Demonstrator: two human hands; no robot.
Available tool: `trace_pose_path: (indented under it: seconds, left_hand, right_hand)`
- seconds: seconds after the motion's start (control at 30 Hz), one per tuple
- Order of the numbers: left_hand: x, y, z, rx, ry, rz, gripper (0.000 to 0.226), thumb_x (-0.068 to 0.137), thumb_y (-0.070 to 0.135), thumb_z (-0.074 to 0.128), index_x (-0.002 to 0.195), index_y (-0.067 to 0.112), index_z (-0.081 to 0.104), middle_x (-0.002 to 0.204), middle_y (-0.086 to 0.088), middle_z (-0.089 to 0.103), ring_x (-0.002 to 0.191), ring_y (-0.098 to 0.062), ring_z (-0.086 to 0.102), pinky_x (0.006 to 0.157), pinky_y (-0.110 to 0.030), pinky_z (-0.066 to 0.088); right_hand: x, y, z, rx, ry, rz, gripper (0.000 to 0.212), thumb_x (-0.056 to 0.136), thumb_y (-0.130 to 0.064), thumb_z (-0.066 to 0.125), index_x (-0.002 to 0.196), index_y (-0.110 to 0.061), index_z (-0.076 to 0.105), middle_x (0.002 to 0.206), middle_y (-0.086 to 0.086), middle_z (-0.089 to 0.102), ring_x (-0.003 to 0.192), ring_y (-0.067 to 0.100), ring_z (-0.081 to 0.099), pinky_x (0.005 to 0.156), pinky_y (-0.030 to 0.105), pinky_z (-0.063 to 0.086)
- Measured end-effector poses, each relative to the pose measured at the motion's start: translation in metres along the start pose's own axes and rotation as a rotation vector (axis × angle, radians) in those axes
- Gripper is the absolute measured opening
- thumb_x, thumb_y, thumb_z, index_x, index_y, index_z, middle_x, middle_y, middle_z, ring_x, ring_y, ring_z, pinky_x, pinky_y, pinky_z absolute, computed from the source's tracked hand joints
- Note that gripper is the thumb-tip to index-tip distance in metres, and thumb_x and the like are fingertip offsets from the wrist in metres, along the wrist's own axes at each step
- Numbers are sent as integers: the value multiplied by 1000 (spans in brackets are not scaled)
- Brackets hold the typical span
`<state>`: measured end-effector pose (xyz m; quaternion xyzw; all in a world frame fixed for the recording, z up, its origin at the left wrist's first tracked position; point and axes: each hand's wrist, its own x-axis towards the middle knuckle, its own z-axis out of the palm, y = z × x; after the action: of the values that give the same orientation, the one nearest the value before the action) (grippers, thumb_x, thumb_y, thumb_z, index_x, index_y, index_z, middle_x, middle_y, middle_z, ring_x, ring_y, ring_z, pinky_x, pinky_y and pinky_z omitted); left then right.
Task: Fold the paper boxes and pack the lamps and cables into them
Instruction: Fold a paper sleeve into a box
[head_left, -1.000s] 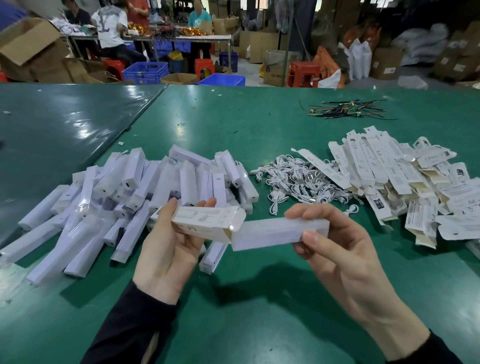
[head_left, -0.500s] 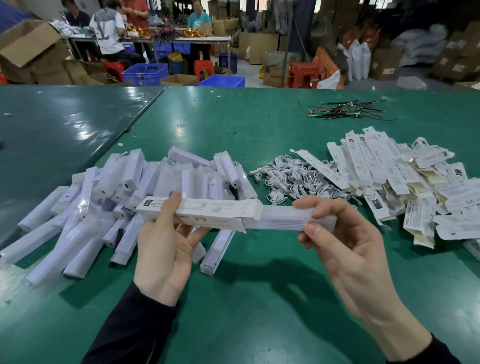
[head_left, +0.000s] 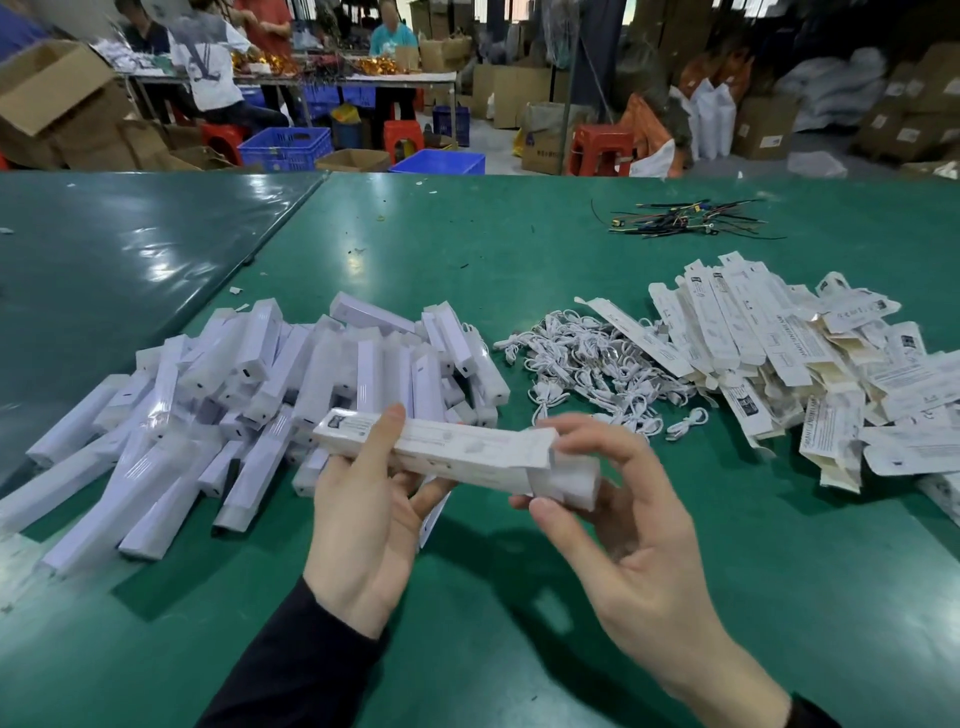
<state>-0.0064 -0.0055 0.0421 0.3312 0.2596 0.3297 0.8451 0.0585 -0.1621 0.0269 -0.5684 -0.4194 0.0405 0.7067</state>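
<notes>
Sliding home now — lamp (head_left: 571, 480) almost swallowed by the paper box (head_left: 441, 449), where a second ago most of its length stuck out of the open end. Only a short white stub left showing at the box's right mouth. Left hand (head_left: 363, 519) wrapped round the box from beneath, thumb laid over the top face, holding it level above the green table (head_left: 519, 649). Right hand (head_left: 623, 519) pinching the lamp's exposed end between thumb and fingertips, pushing it toward the box. Box swung round too, from angled to nearly level, its far end now pointing back toward the pile of wrapped lamps (head_left: 260, 405) just behind and left of it.

Meaning for the task, as a judgement: lamp insertion close to done for this unit, with a cable and the end flap probably to follow. No cable visible inside the box, though the interior is hidden. Heap of white cables (head_left: 587, 364) lying behind and right of the box, within easy reach; flat unfolded boxes (head_left: 779, 353) farther right of it, well apart.
</notes>
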Motion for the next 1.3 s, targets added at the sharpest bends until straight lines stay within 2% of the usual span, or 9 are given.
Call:
trace_pose_path:
  seconds: [0.13,0.4,0.6,0.7,0.8,0.97,1.1,1.2,1.3]
  left_hand:
    - [1,2,0,-34,46,-55,26,94,16,60,114,4,50,114,-26,63,77,-22,74,56,-29,58]
    - [0,-1,2,-25,28,-69,27,95,16,58,118,4,48,126,-33,57,86,-27,74,58,-33,59]
    - [0,1,2,-33,10,-93,29,93,20,60,116,7,47,128,-30,58,84,-24,74,59,-29,60]
    - [-3,0,3,0,-70,-121,39,82,27,64,111,6,48,113,-28,67,78,-22,74,59,-28,60]
    - [-5,-2,6,9,-148,-120,40,76,29,63,107,7,48,85,-16,73,75,-23,74,56,-27,59]
    - [-12,-7,9,127,-242,-25,42,78,28,65,112,10,48,78,-12,69,81,-31,74,57,-31,60]
    - [-14,-7,9,129,-271,35,41,76,28,67,108,10,48,84,-14,71,87,-34,73,64,-34,61]
    - [-16,-6,9,183,-259,62,44,72,35,69,104,7,57,91,-18,71,85,-29,73,58,-27,57]
    - [-15,-7,5,497,-187,253,43,82,48,67,58,12,65,59,-12,61,50,-21,55,41,-22,42]
  right_hand:
    - [2,-5,-3,105,96,48,32,87,-9,68,115,-20,57,112,0,69,83,25,73,76,27,57]
    - [1,0,-1,-55,203,118,32,73,-14,80,97,-30,65,98,-3,73,74,14,70,70,17,53]
    - [0,1,-1,-156,191,-20,19,74,-20,78,90,-27,72,97,-4,72,70,14,69,66,17,52]
    - [-1,3,-1,-318,87,-143,9,84,-17,71,92,-16,74,102,-3,67,80,15,66,64,18,49]
    - [-3,4,-1,-405,-44,-182,15,90,-21,63,104,-22,69,109,-2,57,87,15,60,64,23,50]
    - [-5,6,-1,-490,-160,-127,16,91,-34,62,100,-21,60,112,-8,52,85,11,58,66,34,51]
    - [-5,5,0,-493,-153,-83,13,96,-39,54,106,-31,55,110,-15,51,84,8,58,66,26,49]
    - [-3,6,2,-385,-89,-59,19,97,-33,54,114,-30,61,112,-14,57,88,10,62,75,19,49]
    - [1,1,-1,-212,158,13,19,92,-32,59,104,-29,73,105,-8,69,87,16,68,69,23,55]
